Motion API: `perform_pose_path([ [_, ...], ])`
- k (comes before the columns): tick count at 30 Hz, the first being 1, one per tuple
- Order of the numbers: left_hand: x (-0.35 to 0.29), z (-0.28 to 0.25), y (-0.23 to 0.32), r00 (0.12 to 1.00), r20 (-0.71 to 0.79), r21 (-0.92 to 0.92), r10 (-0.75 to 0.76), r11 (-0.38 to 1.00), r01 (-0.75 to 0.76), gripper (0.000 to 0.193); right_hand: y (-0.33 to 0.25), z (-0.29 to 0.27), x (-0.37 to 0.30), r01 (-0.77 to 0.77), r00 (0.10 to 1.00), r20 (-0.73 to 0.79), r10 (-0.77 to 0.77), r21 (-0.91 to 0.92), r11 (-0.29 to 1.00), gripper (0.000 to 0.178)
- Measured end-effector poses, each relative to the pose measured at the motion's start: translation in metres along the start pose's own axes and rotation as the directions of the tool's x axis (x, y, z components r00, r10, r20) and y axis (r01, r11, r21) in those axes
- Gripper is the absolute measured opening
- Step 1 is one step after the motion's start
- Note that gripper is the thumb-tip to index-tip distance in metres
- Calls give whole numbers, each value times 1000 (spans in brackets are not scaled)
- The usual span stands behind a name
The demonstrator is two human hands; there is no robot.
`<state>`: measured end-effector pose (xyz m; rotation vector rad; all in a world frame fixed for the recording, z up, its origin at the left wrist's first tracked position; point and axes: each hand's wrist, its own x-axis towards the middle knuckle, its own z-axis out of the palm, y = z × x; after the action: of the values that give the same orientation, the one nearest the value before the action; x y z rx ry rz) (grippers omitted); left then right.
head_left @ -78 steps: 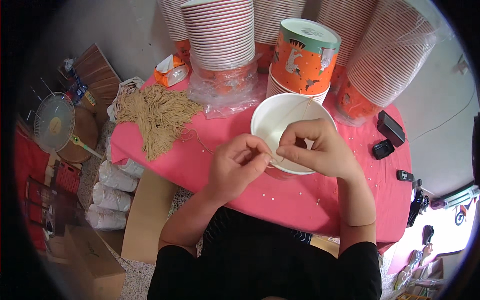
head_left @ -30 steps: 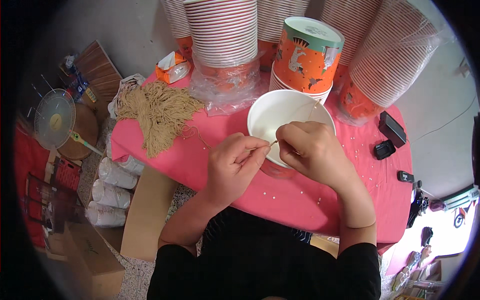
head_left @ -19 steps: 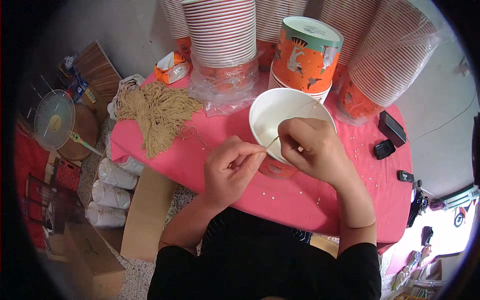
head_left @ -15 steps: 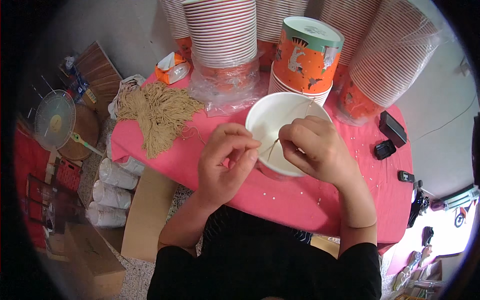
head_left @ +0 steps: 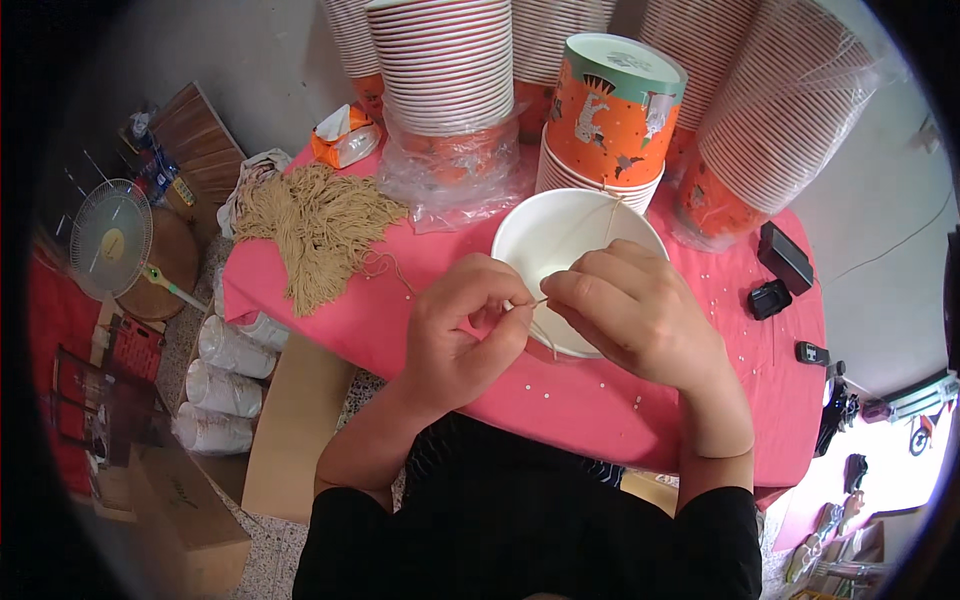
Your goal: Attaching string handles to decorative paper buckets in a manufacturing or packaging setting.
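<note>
A paper bucket (head_left: pixel 528 228), white inside, stands upright on the table in front of me with its mouth up. Over its near rim, my left hand (head_left: pixel 462 325) and my right hand (head_left: pixel 645 315) pinch a thin tan string (head_left: pixel 538 301) between them. A small pale bit, too small to name, shows at my left fingertips. More string runs over the bucket's far right rim and down inside. To the left lies a bundle of tan strings (head_left: pixel 315 225), one strand trailing toward my left hand. Fingers on both hands are closed.
Tall stacks of nested paper buckets (head_left: pixel 445 70) line the back of the pink-covered table (head_left: pixel 600 430). An upturned orange and green bucket (head_left: pixel 615 120) tops one stack. A tissue pack (head_left: pixel 343 137) lies at back left. Black boxes (head_left: pixel 785 255) sit at right. Small white bits dot the cloth.
My hands have come closer together over the bucket's near rim. The left hand has moved slightly right and now pinches the string too. The bucket has barely shifted.
</note>
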<state>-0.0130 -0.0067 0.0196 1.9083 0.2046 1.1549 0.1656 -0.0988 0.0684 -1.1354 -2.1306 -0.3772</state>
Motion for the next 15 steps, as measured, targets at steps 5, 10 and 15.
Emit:
perform_pose_path([
  [5,2,4,2,980,24,225,196,954,-196,14,-6,-2,-1,92,996,3,-92,-119,989,27],
  [10,0,7,0,973,4,256,229,941,-222,14,-7,-7,2,147,969,-143,-200,-311,939,27],
  [15,-8,11,-5,961,39,317,274,909,-272,14,6,-29,-4,107,935,-270,-228,-400,910,34],
])
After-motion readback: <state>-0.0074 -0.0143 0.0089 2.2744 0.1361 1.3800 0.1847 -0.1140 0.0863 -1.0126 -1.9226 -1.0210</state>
